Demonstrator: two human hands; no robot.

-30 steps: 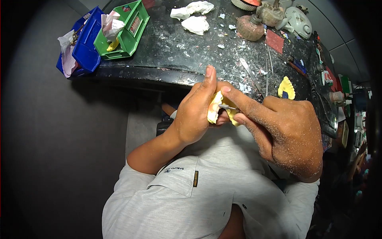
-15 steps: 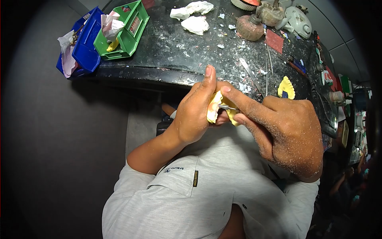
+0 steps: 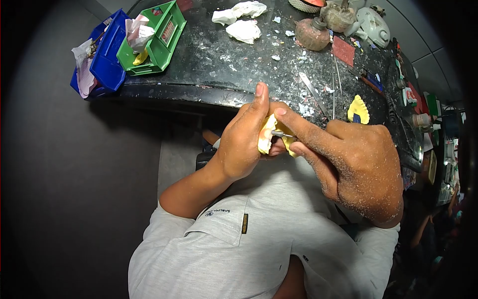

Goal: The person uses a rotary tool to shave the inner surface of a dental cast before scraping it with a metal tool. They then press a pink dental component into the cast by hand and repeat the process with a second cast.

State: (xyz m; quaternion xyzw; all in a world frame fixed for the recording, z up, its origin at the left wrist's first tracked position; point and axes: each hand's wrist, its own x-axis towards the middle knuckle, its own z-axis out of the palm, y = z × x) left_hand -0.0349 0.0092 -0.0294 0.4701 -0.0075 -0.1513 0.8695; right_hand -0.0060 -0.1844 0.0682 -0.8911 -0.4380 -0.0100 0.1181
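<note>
My left hand (image 3: 241,144) is closed around a yellow dental cast (image 3: 265,141), its thumb pointing up past the cast's upper end. A pale pinkish patch shows on the cast's near side. My right hand (image 3: 361,167), dusted with pale powder, pinches a slim metal rotary bur tool (image 3: 280,133); most of its handle is hidden by the fingers. The tool's tip points left into the gap of the cast, and the right index fingertip rests at the cast's upper edge. Both hands are in front of my body, just off the bench edge.
On the littered black bench (image 3: 199,65) lie a second yellow cast (image 3: 358,108), a metal spatula (image 3: 312,90), a red square (image 3: 343,51) and white crumpled pieces (image 3: 243,31). A round dusty pot (image 3: 312,34) stands behind. Green (image 3: 167,37) and blue (image 3: 107,60) bins are at left.
Both hands keep their grip and have shifted only very slightly to the left. The bur tool's tip stays at the cast's gap; the bench things have not moved.
</note>
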